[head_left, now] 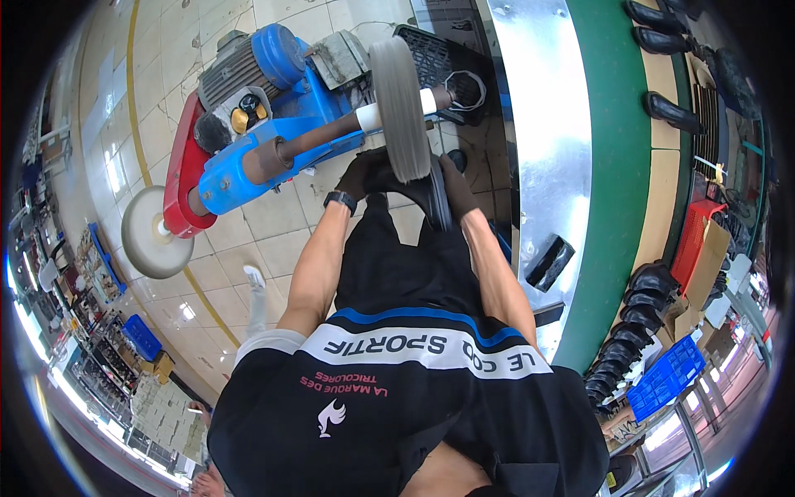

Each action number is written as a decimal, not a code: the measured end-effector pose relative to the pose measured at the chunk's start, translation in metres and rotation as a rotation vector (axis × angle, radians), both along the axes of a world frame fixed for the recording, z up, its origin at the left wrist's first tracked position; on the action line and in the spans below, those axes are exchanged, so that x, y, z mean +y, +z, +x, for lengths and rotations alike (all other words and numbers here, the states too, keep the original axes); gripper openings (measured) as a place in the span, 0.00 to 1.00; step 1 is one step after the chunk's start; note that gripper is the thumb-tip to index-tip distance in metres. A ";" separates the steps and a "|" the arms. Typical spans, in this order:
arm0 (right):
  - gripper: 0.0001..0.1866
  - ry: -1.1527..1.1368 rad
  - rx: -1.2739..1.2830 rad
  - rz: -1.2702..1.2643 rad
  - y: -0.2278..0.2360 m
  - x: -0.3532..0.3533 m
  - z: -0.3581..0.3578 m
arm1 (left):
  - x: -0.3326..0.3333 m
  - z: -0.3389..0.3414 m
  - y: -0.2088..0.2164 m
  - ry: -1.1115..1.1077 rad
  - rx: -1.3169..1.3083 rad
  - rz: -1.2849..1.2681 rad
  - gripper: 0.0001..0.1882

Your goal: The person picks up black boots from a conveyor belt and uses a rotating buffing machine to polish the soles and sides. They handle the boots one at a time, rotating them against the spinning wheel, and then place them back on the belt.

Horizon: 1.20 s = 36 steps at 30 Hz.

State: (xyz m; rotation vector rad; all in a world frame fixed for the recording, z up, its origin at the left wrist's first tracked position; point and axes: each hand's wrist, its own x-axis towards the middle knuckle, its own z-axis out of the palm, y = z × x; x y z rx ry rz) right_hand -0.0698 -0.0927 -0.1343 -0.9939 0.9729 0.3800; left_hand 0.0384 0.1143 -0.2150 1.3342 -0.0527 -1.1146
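A blue and red grinding machine (248,108) stands on the tiled floor, with a grey wheel (400,103) on its shaft. Both my hands wear dark gloves. My left hand (362,174) and my right hand (455,189) grip a black shoe (426,195) between them. The shoe is pressed up against the lower edge of the grey wheel. A dark watch sits on my left wrist. Most of the shoe is hidden by my hands and the wheel.
A white round buffing disc (151,232) sits on the machine's other end. To my right runs a shiny metal conveyor (542,149) with a green border, carrying a black part (549,262). Black boots (638,311), a red crate (694,240) and a blue crate (667,377) lie beyond it.
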 end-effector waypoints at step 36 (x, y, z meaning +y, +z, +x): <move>0.26 -0.218 0.306 0.560 -0.169 -0.009 0.016 | 0.035 0.052 -0.059 -0.924 -0.556 0.429 0.15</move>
